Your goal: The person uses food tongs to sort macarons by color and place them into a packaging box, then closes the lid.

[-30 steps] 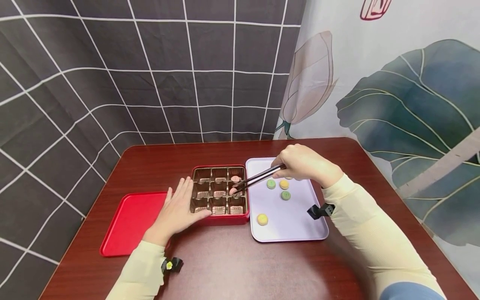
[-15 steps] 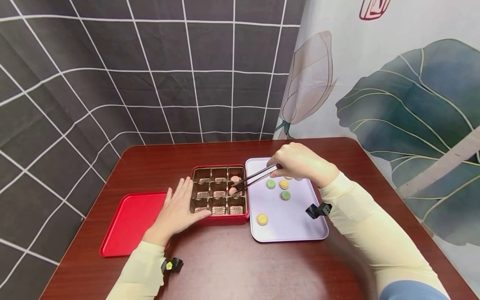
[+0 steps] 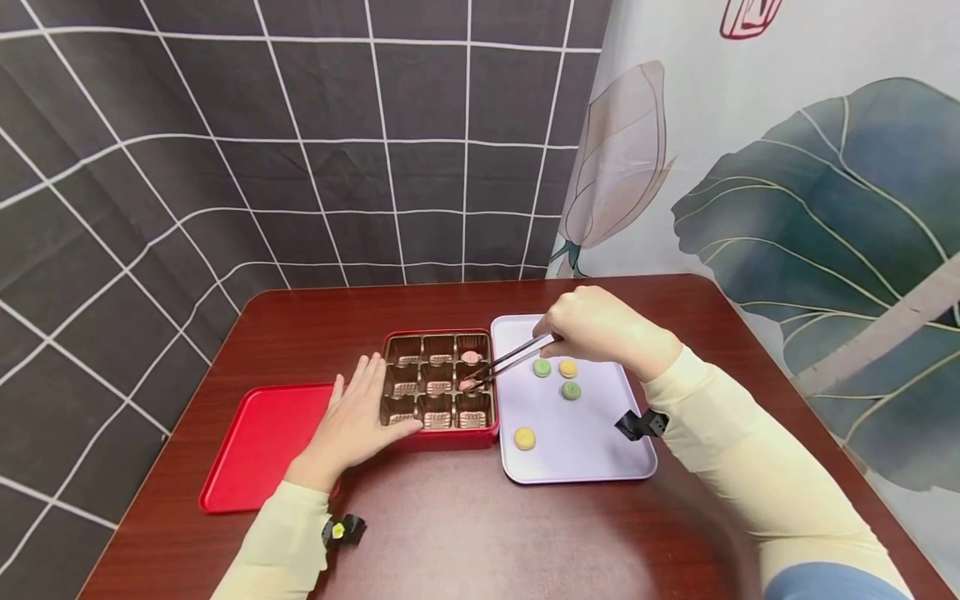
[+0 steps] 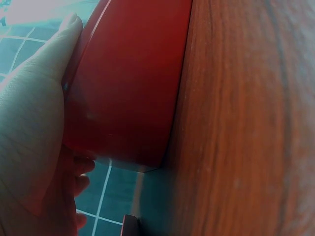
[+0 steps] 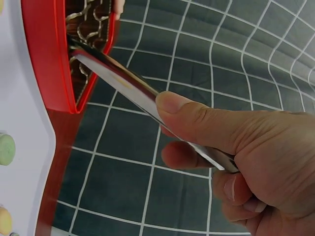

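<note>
Metal tongs (image 3: 517,360) are pinched between the thumb and fingers of my right hand (image 3: 600,329). Their tips reach into the right compartment of the middle row in a red box (image 3: 450,441) with a gold divided insert. A pink macaron (image 3: 467,385) lies there, partly hidden by the tips; whether they grip it I cannot tell. Behind it, another pink macaron (image 3: 471,357) sits in the back right compartment. My left hand (image 3: 356,429) rests against the box's front left corner, fingers straight along the left side, thumb on the front wall (image 4: 128,83).
Right of the box stands a pale lilac tray (image 3: 585,454) bearing green macarons (image 3: 572,391) and yellow macarons (image 3: 525,438). A red tray or lid (image 3: 262,442) lies at the left, partly under my left forearm. A grid-patterned curtain (image 3: 337,167) hangs behind the table.
My right hand has shifted slightly left with the tongs. Their tips have moved about the pink macaron in the middle row, which now shows less. My left hand has stayed in place.
</note>
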`<state>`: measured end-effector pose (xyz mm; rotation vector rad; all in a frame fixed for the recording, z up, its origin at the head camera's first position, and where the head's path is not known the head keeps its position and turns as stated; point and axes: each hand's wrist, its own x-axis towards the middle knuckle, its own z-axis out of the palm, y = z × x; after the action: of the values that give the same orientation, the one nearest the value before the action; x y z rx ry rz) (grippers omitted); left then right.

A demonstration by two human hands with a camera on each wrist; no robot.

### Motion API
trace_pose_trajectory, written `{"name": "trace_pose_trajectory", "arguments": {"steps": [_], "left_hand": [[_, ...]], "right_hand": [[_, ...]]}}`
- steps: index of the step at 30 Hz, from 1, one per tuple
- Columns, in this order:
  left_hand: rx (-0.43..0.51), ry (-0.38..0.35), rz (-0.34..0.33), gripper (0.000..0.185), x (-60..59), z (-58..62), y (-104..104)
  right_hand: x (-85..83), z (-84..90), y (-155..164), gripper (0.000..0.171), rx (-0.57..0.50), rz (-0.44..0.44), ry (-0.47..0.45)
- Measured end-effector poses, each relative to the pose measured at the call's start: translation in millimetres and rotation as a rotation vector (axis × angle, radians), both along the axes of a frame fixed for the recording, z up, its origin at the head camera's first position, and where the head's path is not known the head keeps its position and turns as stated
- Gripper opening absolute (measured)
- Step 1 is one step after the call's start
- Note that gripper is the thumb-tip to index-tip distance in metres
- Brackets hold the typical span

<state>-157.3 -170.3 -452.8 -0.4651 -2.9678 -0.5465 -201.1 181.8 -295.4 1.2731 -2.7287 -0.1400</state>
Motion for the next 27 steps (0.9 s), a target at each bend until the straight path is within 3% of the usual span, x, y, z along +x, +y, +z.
{"name": "trace_pose_trajectory", "arguments": {"steps": [6,14,22,27], "left_hand": [[0.003,0.003,0.003,0.114,0.7,-0.2,1.0],[0.005,0.015,0.006,0.114,-0.8,-1.0,-0.6],[0.001,0.004,0.004,0.114,0.1,0.8,-0.3],[-0.004,0.010,-0.004,0.115,0.4,1.6,-0.5]], "right_hand": [[4.8,-3.7,1.2,0.021,-0.022,0.054,0.089],[6.3,-4.5,1.3,0.021,-0.032,0.078,0.133],[3.0,-6.4,-3.5,0.020,-0.009,0.068,0.130],[0.6,-6.3,-4.9,0.023,-0.005,0.041,0.076]]}}
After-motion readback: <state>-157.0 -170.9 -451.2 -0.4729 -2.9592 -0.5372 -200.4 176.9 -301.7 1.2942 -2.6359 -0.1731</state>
